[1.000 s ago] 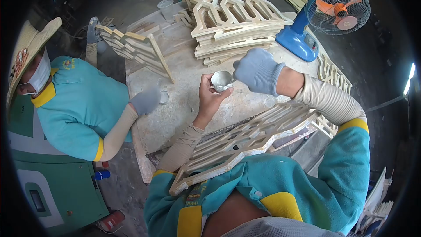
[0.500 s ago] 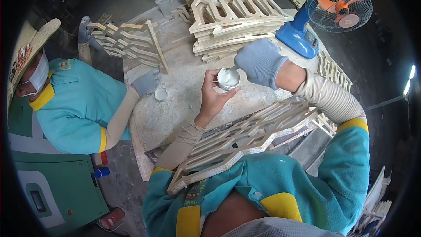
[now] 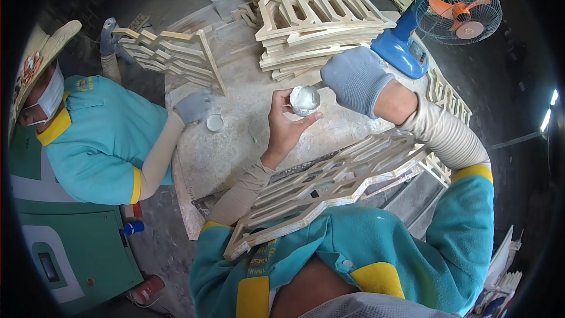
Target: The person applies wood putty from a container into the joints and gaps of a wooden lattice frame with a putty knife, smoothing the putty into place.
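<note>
My bare left hand (image 3: 287, 123) grips a small round cup (image 3: 305, 100) of white paste, fingers curled about its side. Beside the cup is my right hand (image 3: 356, 82) in a grey glove, closed in a fist. A thin grey tool tip shows between the fist and the cup's rim; the rest is hidden in the glove. Below both hands a wooden lattice panel (image 3: 329, 191) lies slanted, against my front on the near side.
Stacked lattice panels (image 3: 321, 29) stand at the back of the worktable (image 3: 235, 153), with a blue fan (image 3: 406, 47) to their right. On the left a masked co-worker (image 3: 106, 135) holds up another panel (image 3: 170, 53), one gloved hand near a second paste cup (image 3: 215, 122).
My right fist has moved slightly right, away from the cup. The cup in my left hand has tipped a little, and the co-worker's panel has shifted slightly.
</note>
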{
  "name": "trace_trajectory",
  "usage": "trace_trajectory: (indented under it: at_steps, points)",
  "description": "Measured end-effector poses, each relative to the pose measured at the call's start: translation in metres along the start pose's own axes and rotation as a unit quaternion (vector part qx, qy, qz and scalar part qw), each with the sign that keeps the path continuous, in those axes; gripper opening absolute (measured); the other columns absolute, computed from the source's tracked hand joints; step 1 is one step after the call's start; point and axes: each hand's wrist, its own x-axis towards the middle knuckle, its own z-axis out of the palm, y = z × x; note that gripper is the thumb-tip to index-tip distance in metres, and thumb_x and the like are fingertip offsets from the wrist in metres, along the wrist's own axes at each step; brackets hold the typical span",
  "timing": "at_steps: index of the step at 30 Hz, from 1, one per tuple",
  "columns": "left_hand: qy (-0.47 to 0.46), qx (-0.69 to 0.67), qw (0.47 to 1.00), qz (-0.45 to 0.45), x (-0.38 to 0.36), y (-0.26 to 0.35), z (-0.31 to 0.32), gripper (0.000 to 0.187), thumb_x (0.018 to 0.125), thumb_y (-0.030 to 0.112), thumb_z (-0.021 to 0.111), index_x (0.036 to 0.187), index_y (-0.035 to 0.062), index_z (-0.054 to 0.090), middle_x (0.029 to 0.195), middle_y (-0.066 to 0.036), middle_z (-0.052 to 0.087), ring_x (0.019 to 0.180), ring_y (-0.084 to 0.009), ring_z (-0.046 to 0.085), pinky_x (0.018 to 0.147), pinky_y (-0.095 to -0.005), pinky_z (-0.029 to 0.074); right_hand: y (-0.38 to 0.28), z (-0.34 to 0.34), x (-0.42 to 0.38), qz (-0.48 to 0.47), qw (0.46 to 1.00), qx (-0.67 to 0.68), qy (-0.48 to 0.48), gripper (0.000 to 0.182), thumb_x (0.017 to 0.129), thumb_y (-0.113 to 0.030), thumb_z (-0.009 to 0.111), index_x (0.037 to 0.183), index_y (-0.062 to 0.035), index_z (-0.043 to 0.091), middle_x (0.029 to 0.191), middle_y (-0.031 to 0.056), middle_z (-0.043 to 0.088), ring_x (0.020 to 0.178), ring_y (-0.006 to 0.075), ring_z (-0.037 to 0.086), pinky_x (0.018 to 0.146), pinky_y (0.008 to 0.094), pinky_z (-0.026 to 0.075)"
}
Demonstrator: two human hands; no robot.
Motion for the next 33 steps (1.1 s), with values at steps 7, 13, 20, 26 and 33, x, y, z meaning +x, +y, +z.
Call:
trace_trajectory:
  at_steps: [7, 13, 20, 26, 33]
  points:
    - [-0.001, -0.002, 1.0, 0.01, 0.003, -0.008, -0.005, 0.067, 0.07, 0.021, 0.093, 0.118, 0.003, 0.049, 0.106, -0.008, 0.061, 0.091, -0.0151, 0.059, 0.079, -0.0302, 0.049, -0.006, 0.015, 0.0, -0.089, 0.995, -0.021, 0.042, 0.01, 0.071, -0.011, 0.072, 0.079, -0.006, 0.074, 0.074, 0.0137, 0.07, 0.072, 0.0322, 0.072, 0.062, 0.0419, 0.057]
    - [-0.006, 0.03, 1.0, 0.002, 0.003, 0.002, -0.011, 0.068, 0.071, 0.014, 0.092, 0.121, 0.0029, 0.047, 0.111, -0.009, 0.061, 0.103, -0.0172, 0.063, 0.09, -0.0326, 0.05, 0.004, 0.01, 0.001, -0.055, 0.997, -0.017, 0.054, 0.007, 0.074, -0.013, 0.072, 0.077, -0.0062, 0.075, 0.073, 0.0146, 0.071, 0.072, 0.0327, 0.073, 0.06, 0.0419, 0.056]
    - [0.063, 0.125, 0.988, 0.062, 0.001, 0.003, -0.008, 0.067, 0.064, 0.024, 0.096, 0.114, 0.0031, 0.056, 0.1, -0.007, 0.06, 0.085, -0.0179, 0.057, 0.076, -0.0317, 0.048, -0.011, 0.002, -0.006, -0.026, 0.999, -0.022, -0.006, 0.008, 0.071, -0.013, 0.073, 0.077, -0.0081, 0.074, 0.074, 0.016, 0.07, 0.073, 0.0323, 0.072, 0.062, 0.042, 0.055]
    - [0.04, 0.1, 0.993, 0.054, -0.002, -0.003, -0.003, 0.069, 0.063, 0.024, 0.096, 0.114, 0.0027, 0.055, 0.1, -0.008, 0.058, 0.085, -0.0183, 0.055, 0.076, -0.0318, 0.047, -0.006, -0.013, -0.005, -0.043, 0.998, 0.034, 0.004, 0.011, 0.075, -0.016, 0.073, 0.079, -0.0064, 0.076, 0.075, 0.0169, 0.072, 0.074, 0.0341, 0.073, 0.064, 0.0428, 0.057]
    - [0.045, 0.067, 0.995, 0.059, -0.001, 0.002, 0.001, 0.069, 0.064, 0.026, 0.095, 0.116, 0.002, 0.056, 0.102, -0.008, 0.057, 0.087, -0.0185, 0.055, 0.076, -0.032, 0.047, -0.003, -0.013, -0.005, -0.017, 0.999, -0.025, 0.013, 0.008, 0.069, -0.011, 0.073, 0.075, -0.0057, 0.073, 0.073, 0.015, 0.07, 0.071, 0.033, 0.072, 0.062, 0.0417, 0.057]
